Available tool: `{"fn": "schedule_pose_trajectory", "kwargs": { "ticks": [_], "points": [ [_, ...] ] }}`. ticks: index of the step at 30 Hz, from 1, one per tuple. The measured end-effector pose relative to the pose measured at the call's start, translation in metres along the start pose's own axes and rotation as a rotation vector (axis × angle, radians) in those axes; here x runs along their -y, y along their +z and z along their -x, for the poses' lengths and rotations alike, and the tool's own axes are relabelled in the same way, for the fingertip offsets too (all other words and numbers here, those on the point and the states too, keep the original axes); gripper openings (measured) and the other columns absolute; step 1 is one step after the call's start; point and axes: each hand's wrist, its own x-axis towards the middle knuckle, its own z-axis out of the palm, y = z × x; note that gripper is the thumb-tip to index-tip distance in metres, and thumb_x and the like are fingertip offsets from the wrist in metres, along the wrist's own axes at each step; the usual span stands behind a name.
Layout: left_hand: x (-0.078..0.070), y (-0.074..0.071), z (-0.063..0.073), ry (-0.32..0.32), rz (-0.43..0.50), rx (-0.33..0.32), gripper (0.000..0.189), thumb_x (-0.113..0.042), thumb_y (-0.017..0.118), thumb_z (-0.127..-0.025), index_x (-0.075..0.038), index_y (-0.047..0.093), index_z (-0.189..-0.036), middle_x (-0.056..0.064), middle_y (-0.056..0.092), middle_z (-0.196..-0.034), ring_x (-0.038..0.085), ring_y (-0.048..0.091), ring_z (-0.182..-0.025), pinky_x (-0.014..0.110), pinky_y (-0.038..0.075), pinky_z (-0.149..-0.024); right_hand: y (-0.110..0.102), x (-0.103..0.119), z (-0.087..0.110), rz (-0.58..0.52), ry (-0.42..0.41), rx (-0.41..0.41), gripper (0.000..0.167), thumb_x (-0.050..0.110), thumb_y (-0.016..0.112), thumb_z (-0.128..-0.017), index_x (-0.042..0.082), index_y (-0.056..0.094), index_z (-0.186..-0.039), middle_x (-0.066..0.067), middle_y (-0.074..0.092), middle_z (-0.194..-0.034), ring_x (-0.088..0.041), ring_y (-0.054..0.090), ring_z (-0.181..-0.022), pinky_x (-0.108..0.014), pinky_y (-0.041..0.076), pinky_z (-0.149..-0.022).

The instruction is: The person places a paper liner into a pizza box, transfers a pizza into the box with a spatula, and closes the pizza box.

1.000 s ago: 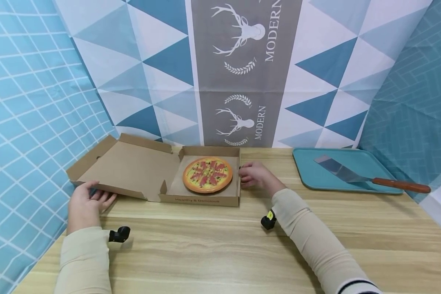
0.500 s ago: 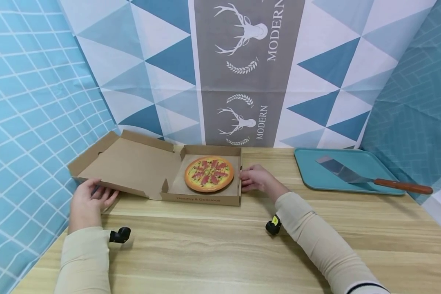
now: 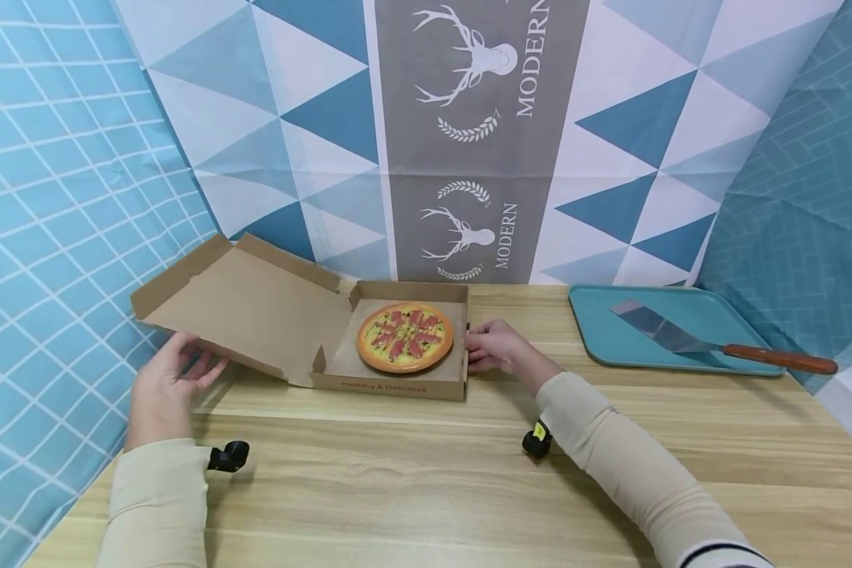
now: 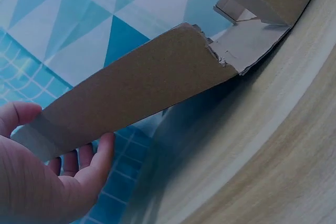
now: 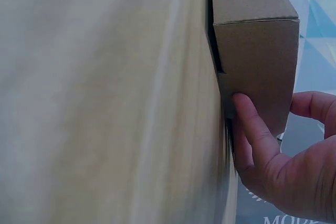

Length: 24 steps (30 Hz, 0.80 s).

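Observation:
A brown cardboard pizza box [image 3: 397, 388] lies unfolded on the table, holding a round toy-like pizza [image 3: 405, 338] with red and yellow topping. Its lid [image 3: 255, 304] is tilted up on the left. My left hand [image 3: 166, 386] holds the lid's near left corner, thumb above and fingers beneath, as the left wrist view [image 4: 58, 177] confirms. At the box's right wall, my right hand [image 3: 500, 347] grips the side, with the thumb at the upper rim and fingertips [image 5: 242, 100] low on the outer face in the right wrist view.
A teal tray [image 3: 589, 343] stands at the back right, with a wooden-handled metal spatula [image 3: 681, 335] lying across it, its handle past the tray's edge. Patterned cloth walls [image 3: 291, 118] close in the wood-grain table [image 3: 397, 489] behind and at both sides.
The lid has risen, its outer side tilting up higher, with my left hand moving up slightly under it. My right hand stays at the box's right wall.

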Motion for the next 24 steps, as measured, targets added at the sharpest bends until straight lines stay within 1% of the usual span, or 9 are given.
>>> {"fn": "schedule_pose_trajectory", "kwargs": {
  "ticks": [2, 7, 10, 13, 18, 21, 24],
  "points": [
    [0.001, 0.004, 0.002, 0.042, -0.046, 0.018, 0.019, 0.003, 0.065, -0.088, -0.016, 0.06, -0.087, -0.002, 0.059, -0.082, 0.019, 0.062, -0.08, 0.052, 0.057, -0.068, 0.001, -0.001, 0.003, -0.002, -0.004, -0.005, 0.038, -0.002, 0.052, -0.094, -0.018, 0.042, -0.127, -0.02, 0.058, -0.095, -0.021, 0.062, -0.071, -0.041, 0.058, -0.074],
    [0.004, 0.011, 0.006, 0.131, -0.128, 0.044, 0.024, 0.006, 0.064, -0.088, -0.014, 0.055, -0.098, 0.0, 0.054, -0.088, 0.018, 0.062, -0.085, 0.049, 0.057, -0.069, 0.002, -0.004, 0.013, 0.0, -0.008, -0.008, 0.035, -0.003, 0.05, -0.093, -0.016, 0.038, -0.123, -0.021, 0.055, -0.099, -0.022, 0.061, -0.071, -0.043, 0.058, -0.075],
    [0.006, 0.012, 0.007, 0.157, -0.161, 0.068, 0.026, 0.006, 0.063, -0.088, -0.014, 0.054, -0.102, 0.0, 0.054, -0.09, 0.018, 0.062, -0.086, 0.048, 0.058, -0.069, 0.002, -0.006, 0.018, 0.011, -0.006, -0.008, 0.032, -0.003, 0.05, -0.093, -0.012, 0.036, -0.12, -0.022, 0.054, -0.098, -0.022, 0.062, -0.072, -0.043, 0.058, -0.074],
    [0.007, 0.014, 0.008, 0.175, -0.192, 0.087, 0.025, 0.006, 0.064, -0.088, -0.013, 0.055, -0.102, 0.001, 0.054, -0.091, 0.019, 0.062, -0.084, 0.046, 0.058, -0.068, 0.002, -0.007, 0.023, 0.014, 0.007, -0.006, 0.028, -0.003, 0.05, -0.093, -0.01, 0.037, -0.117, -0.02, 0.055, -0.093, -0.021, 0.061, -0.069, -0.041, 0.059, -0.072],
    [0.013, 0.017, 0.012, 0.213, -0.226, 0.12, 0.024, 0.005, 0.065, -0.088, -0.013, 0.058, -0.102, 0.001, 0.06, -0.089, 0.018, 0.065, -0.082, 0.045, 0.058, -0.065, 0.0, -0.009, 0.03, 0.017, 0.02, 0.026, 0.022, -0.004, 0.049, -0.093, -0.008, 0.039, -0.112, -0.018, 0.057, -0.086, -0.02, 0.061, -0.066, -0.039, 0.059, -0.069],
    [0.017, 0.019, 0.015, 0.243, -0.219, 0.123, 0.027, 0.007, 0.066, -0.087, -0.013, 0.058, -0.103, 0.0, 0.062, -0.09, 0.018, 0.066, -0.083, 0.045, 0.058, -0.064, -0.001, -0.009, 0.034, 0.03, 0.018, 0.044, 0.018, -0.004, 0.048, -0.093, -0.007, 0.041, -0.108, -0.018, 0.059, -0.083, -0.019, 0.062, -0.065, -0.039, 0.059, -0.07],
    [0.022, 0.022, 0.019, 0.286, -0.233, 0.124, 0.032, 0.008, 0.067, -0.086, -0.014, 0.056, -0.106, -0.001, 0.06, -0.096, 0.019, 0.066, -0.083, 0.045, 0.059, -0.064, -0.001, -0.009, 0.037, 0.04, 0.017, 0.053, 0.016, -0.004, 0.048, -0.092, -0.005, 0.04, -0.106, -0.015, 0.058, -0.08, -0.018, 0.061, -0.063, -0.038, 0.059, -0.069]
  ]
}}
